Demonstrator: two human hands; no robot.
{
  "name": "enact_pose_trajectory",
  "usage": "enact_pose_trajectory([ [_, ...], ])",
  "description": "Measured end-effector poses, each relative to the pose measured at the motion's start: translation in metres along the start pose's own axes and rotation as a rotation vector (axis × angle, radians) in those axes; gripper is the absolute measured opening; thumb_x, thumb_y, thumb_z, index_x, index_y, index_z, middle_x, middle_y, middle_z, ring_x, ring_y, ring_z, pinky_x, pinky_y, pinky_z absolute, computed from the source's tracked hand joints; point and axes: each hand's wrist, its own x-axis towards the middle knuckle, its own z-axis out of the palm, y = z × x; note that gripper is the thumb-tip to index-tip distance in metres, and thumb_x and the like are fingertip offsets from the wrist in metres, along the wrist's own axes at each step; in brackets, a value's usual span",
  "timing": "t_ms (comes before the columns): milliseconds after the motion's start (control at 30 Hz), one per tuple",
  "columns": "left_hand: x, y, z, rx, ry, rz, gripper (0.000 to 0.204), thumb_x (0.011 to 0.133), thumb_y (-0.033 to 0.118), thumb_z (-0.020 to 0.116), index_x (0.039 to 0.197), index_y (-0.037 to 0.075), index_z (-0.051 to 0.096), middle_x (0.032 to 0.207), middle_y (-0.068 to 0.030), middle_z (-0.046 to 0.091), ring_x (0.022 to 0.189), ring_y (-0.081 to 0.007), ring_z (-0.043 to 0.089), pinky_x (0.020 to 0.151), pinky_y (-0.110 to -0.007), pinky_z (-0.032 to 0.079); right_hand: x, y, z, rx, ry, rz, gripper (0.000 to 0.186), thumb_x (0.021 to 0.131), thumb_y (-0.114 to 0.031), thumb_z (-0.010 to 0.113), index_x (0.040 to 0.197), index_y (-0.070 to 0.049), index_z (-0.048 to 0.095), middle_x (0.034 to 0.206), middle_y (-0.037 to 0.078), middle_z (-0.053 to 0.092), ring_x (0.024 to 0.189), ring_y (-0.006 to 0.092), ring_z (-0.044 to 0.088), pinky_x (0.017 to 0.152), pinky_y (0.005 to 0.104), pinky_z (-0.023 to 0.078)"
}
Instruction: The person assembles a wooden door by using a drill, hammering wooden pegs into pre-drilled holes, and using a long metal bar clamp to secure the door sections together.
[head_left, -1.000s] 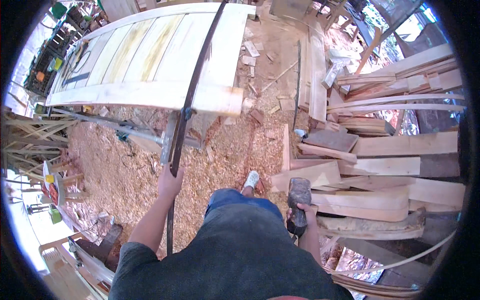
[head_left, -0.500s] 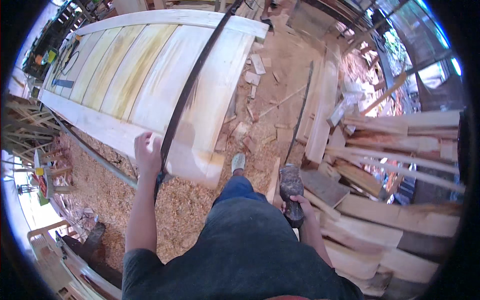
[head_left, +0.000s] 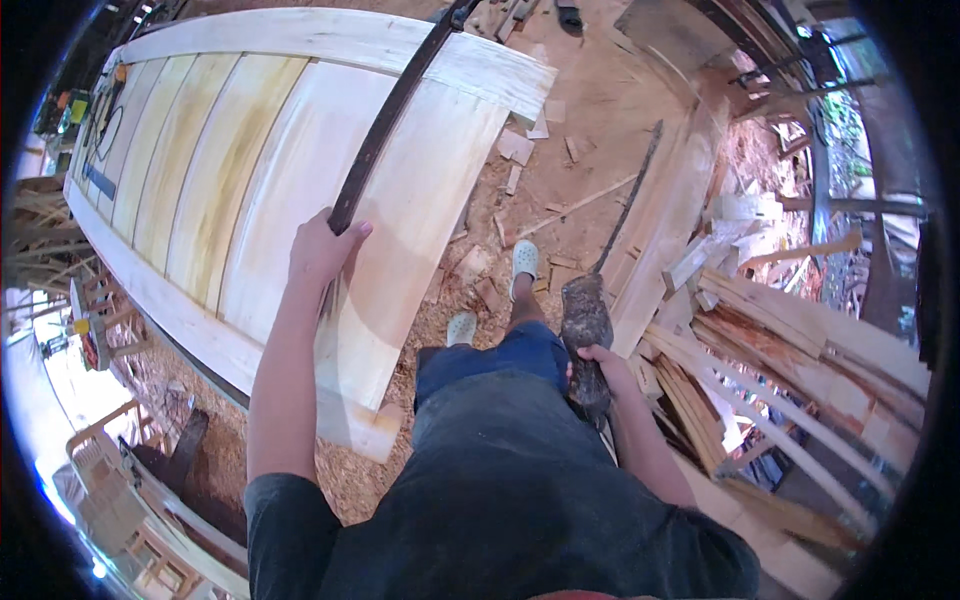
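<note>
A pale wooden panel (head_left: 420, 150) made of several boards, with a rail along each long side, lies to my left and ahead. Across it runs a long dark bar (head_left: 385, 140). My left hand (head_left: 325, 245) is closed round this bar near its close end, thumb out to the right. At my right side, my right hand (head_left: 604, 370) grips a dark, rough, heavy-looking block (head_left: 587, 315), perhaps wood, bulky at the top and held upright beside my thigh. Its lower end is partly hidden by the hand and my body.
A stack of planks and offcuts (head_left: 790, 330) lies on the right. Wood scraps (head_left: 515, 148) and shavings litter the floor around my clogs (head_left: 524, 258). Tools (head_left: 100, 180) rest at the panel's far left. A wooden chair (head_left: 110, 470) stands at lower left.
My left hand has gone from beside the bar, fingers loosely curled, to a grip on it. Both feet now show, and the view has shifted. The right hand still holds the dark block.
</note>
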Motion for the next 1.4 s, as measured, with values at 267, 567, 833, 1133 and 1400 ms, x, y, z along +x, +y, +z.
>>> enact_pose_trajectory([
  [267, 0.009, 0.014, 0.004, -0.173, -0.036, -0.191, 0.063, 0.075, 0.056, 0.083, 0.101, 0.001, 0.07, 0.078, -0.0089, 0.069, 0.075, -0.0197, 0.066, 0.071, -0.036, 0.051, 0.084, -0.173, 0.056, -0.168, -0.161, 0.229, 0.021, 0.091, -0.021, 0.064, 0.096, -0.001, 0.065, 0.079, 0.013, 0.069, 0.067, 0.0255, 0.068, 0.063, 0.0428, 0.058],
  [567, 0.017, 0.02, 0.005, -0.167, -0.021, -0.252, 0.066, 0.072, 0.059, 0.084, 0.1, 0.001, 0.071, 0.072, -0.0048, 0.066, 0.068, -0.017, 0.061, 0.067, -0.035, 0.05, 0.136, -0.276, 0.116, -0.197, -0.27, 0.194, 0.022, 0.09, -0.021, 0.064, 0.097, 0.0, 0.066, 0.08, 0.012, 0.069, 0.066, 0.0245, 0.067, 0.062, 0.0378, 0.057],
  [833, 0.013, 0.018, 0.001, -0.083, -0.082, -0.385, 0.065, 0.072, 0.058, 0.084, 0.105, 0.003, 0.072, 0.077, -0.0128, 0.07, 0.074, -0.0278, 0.069, 0.071, -0.041, 0.053, 0.165, -0.266, 0.093, -0.332, -0.142, 0.089, 0.024, 0.086, -0.024, 0.068, 0.094, -0.002, 0.061, 0.073, 0.012, 0.064, 0.059, 0.0253, 0.065, 0.056, 0.0399, 0.057],
  [1133, 0.01, 0.006, -0.005, 0.076, -0.05, -0.165, 0.076, 0.075, 0.074, 0.07, 0.111, 0.008, 0.072, 0.081, -0.0118, 0.074, 0.088, -0.0301, 0.073, 0.082, -0.044, 0.056, 0.146, -0.203, 0.071, -0.319, -0.342, 0.06, 0.033, 0.085, -0.021, 0.07, 0.103, 0.002, 0.056, 0.081, 0.016, 0.065, 0.066, 0.0277, 0.066, 0.062, 0.038, 0.059],
  [1400, -0.017, -0.027, 0.003, 0.198, 0.169, 0.077, 0.078, 0.078, 0.067, 0.071, 0.125, 0.004, 0.068, 0.105, -0.0193, 0.074, 0.097, -0.033, 0.072, 0.085, -0.044, 0.056, 0.06, -0.066, 0.05, -0.259, -0.298, 0.031, 0.034, 0.087, -0.028, 0.067, 0.1, 0.003, 0.059, 0.082, 0.014, 0.066, 0.067, 0.0269, 0.066, 0.063, 0.0382, 0.058],
])
